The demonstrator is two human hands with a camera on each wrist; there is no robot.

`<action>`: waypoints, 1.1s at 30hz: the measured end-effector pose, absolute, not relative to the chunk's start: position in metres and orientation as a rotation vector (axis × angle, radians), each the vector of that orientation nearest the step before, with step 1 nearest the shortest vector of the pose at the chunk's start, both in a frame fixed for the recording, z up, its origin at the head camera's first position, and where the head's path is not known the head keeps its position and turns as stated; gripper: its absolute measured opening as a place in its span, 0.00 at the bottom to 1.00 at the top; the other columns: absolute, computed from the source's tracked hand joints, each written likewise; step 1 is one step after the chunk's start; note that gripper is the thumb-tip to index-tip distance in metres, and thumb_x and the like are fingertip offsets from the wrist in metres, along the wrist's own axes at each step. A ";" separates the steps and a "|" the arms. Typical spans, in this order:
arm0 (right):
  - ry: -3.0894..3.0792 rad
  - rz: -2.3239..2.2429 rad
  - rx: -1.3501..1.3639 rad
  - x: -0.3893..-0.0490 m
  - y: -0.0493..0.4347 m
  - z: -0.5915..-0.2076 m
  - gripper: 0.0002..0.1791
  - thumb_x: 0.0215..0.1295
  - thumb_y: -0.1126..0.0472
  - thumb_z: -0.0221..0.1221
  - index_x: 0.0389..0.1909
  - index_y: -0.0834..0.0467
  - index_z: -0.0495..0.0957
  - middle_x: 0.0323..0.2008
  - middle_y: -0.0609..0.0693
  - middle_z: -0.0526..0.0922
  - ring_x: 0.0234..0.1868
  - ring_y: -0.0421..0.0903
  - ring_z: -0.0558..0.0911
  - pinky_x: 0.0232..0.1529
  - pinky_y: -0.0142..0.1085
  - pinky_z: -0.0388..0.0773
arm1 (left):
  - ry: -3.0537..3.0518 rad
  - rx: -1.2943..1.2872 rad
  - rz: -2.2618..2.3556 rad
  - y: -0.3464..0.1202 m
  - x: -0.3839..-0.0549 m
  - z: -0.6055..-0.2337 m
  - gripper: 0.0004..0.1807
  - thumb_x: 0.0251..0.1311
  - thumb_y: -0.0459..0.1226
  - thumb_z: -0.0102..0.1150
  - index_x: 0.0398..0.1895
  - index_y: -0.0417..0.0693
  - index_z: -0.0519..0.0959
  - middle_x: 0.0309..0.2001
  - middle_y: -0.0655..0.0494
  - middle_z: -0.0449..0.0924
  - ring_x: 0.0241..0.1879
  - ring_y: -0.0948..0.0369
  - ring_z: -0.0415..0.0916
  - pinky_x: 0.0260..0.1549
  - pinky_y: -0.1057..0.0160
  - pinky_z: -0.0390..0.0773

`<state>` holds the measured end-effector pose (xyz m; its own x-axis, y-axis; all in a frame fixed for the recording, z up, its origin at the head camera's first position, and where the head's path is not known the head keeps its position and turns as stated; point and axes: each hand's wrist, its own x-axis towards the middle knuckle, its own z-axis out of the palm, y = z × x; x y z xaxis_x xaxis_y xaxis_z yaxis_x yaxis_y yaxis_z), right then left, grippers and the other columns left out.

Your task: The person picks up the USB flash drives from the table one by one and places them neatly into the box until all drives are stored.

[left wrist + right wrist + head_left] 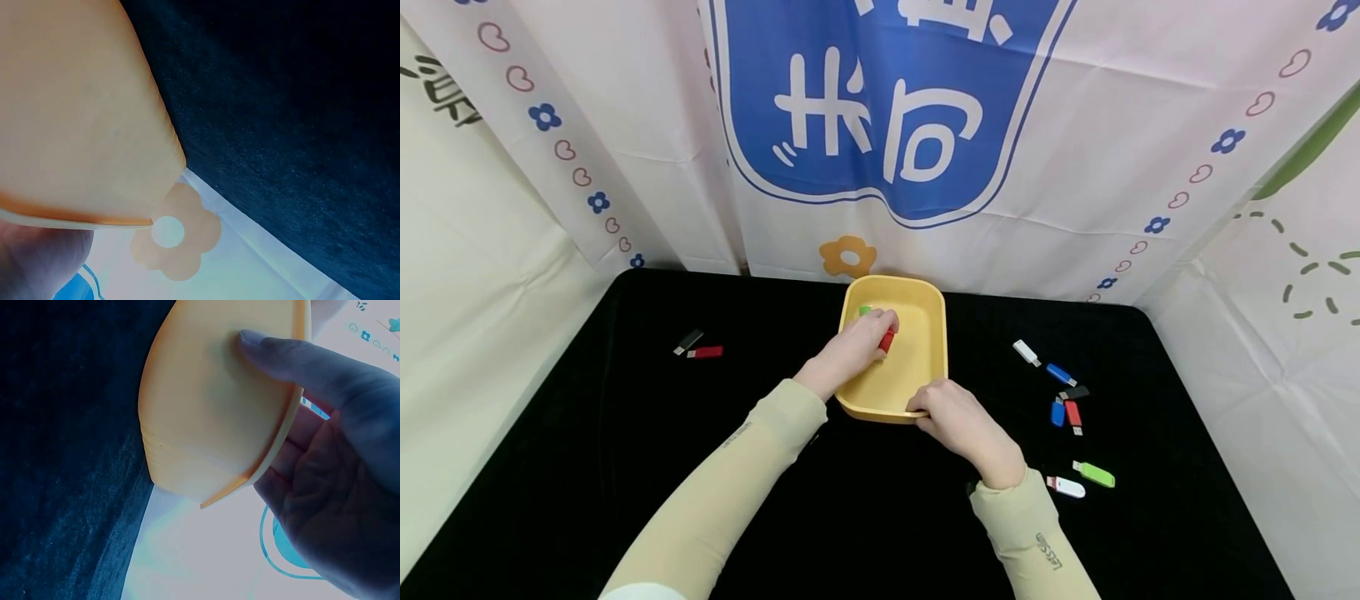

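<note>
A yellow rectangular tray (pixel 917 321) stands on the black table near its far edge. My left hand (pixel 852 343) reaches over the tray's left wall and holds a red USB stick (pixel 887 340) inside it. Just beyond those fingers a bit of a green USB stick (pixel 865 310) shows, the rest hidden behind the hand. My right hand (pixel 958 419) grips the tray's near right corner; in the right wrist view its thumb (pixel 269 353) lies along the outer wall, with the fingers over the rim. The left wrist view is mostly filled by the tray's outer wall (pixel 87 112).
To the left lie a black USB stick (pixel 688 341) and a red USB stick (pixel 706 352). On the right several more are scattered, among them a white one (pixel 1026 352), a blue one (pixel 1061 374) and a green one (pixel 1096 475). A printed curtain (pixel 662 167) hangs behind the table.
</note>
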<state>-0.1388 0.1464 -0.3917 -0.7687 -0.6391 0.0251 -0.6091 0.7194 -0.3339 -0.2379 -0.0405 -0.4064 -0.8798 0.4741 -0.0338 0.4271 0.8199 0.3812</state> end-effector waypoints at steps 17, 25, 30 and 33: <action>2.832 -0.499 -1.064 -0.140 0.149 -0.391 0.10 0.57 0.71 0.66 0.23 0.54 0.84 0.24 0.42 0.83 0.28 0.39 0.79 0.32 0.31 0.74 | 2.925 0.733 0.397 -0.036 -0.239 -0.412 0.25 0.59 0.27 0.66 0.59 0.44 0.69 0.57 0.46 0.71 0.40 0.55 0.78 0.41 0.62 0.82; 2.844 -0.509 -1.054 -0.140 0.149 -0.395 0.09 0.57 0.71 0.67 0.25 0.53 0.85 0.27 0.43 0.86 0.32 0.41 0.82 0.35 0.33 0.78 | 3.026 0.895 0.261 -0.036 -0.244 -0.415 0.17 0.65 0.25 0.58 0.57 0.37 0.75 0.55 0.41 0.71 0.45 0.53 0.78 0.41 0.63 0.82; 2.846 -0.506 -1.051 -0.140 0.148 -0.395 0.08 0.56 0.71 0.68 0.27 0.53 0.86 0.29 0.44 0.87 0.33 0.42 0.83 0.37 0.35 0.79 | 3.008 0.915 0.209 -0.036 -0.247 -0.413 0.16 0.63 0.27 0.62 0.53 0.37 0.76 0.56 0.40 0.71 0.47 0.52 0.79 0.44 0.62 0.82; 2.853 -0.498 -1.060 -0.140 0.148 -0.394 0.09 0.56 0.71 0.68 0.26 0.53 0.86 0.28 0.43 0.86 0.33 0.42 0.83 0.37 0.35 0.79 | 3.025 0.927 0.069 -0.036 -0.250 -0.411 0.12 0.62 0.31 0.65 0.46 0.39 0.76 0.54 0.42 0.73 0.49 0.51 0.77 0.48 0.62 0.80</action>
